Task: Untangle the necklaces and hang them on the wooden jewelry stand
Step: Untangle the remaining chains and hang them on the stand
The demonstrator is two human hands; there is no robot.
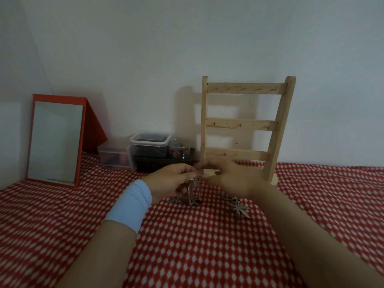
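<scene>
Tangled silver chain necklaces [193,192] dangle from a person's left hand [170,181], which pinches the bunch just above the red, white-dotted cloth [197,246]. The right hand [226,177] meets it at the knot, its grip too blurred to tell. Untangling appears to be the step in hand; next, one chain needs teasing free. The pale wooden ladder-shaped jewelry stand [243,123] rises just behind the hands, with open cloth to its right.

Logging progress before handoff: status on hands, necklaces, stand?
Left hand, right hand: both pinching tangled silver chain necklaces. Leaf-shaped wooden pendant lies on red-and-white patterned cloth. Pale wooden ladder-shaped jewelry stand upright behind; nothing blocks it.
</scene>
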